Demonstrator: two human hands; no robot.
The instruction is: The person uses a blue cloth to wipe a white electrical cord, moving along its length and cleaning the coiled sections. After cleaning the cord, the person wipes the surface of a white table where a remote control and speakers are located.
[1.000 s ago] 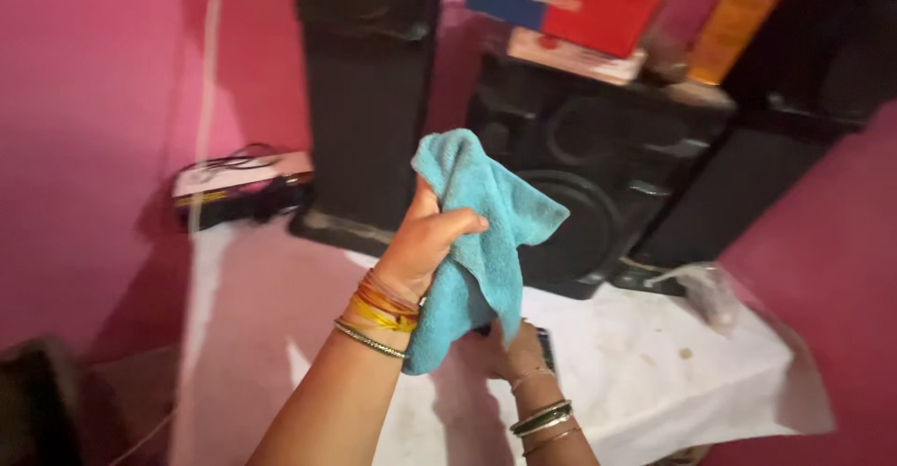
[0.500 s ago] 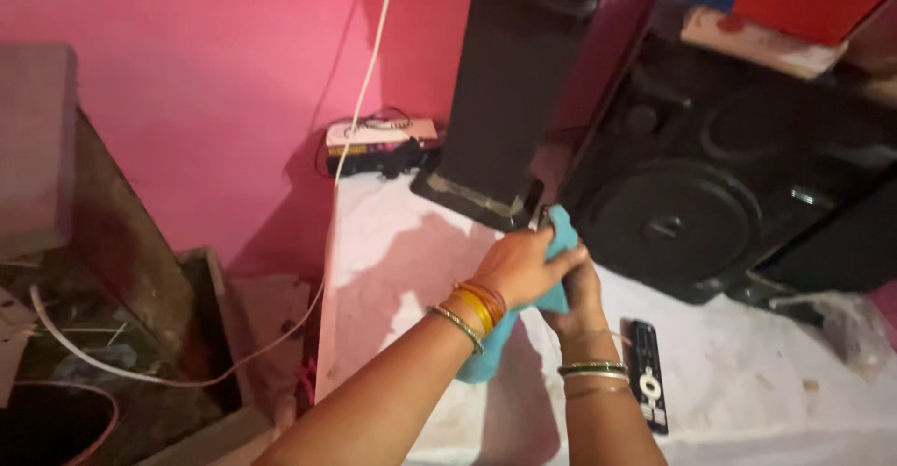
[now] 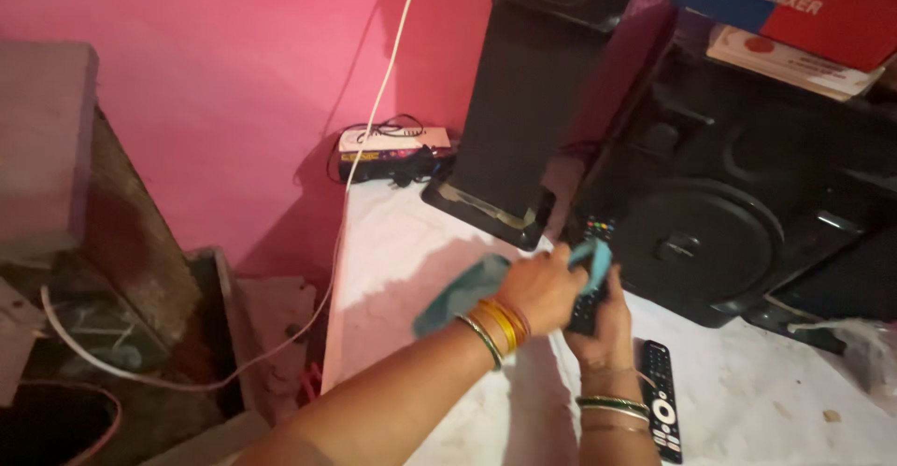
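Observation:
My left hand grips a light blue cloth and presses it against a black remote. One end of the cloth trails to the left and another bit shows at the remote's side. My right hand holds that remote upright from below, its coloured buttons showing at the top. Both wrists wear bangles. A second black remote lies flat on the white-covered table, just right of my right wrist.
A tall black speaker and a big black subwoofer stand at the back of the table. A small set-top box with cables sits against the pink wall. A red and blue box tops the subwoofer. A plastic bag lies right.
The view has swung left and down. The cloth, first held up and bunched in my left hand, has come down over the remote, whose top now sticks out of the cloth.

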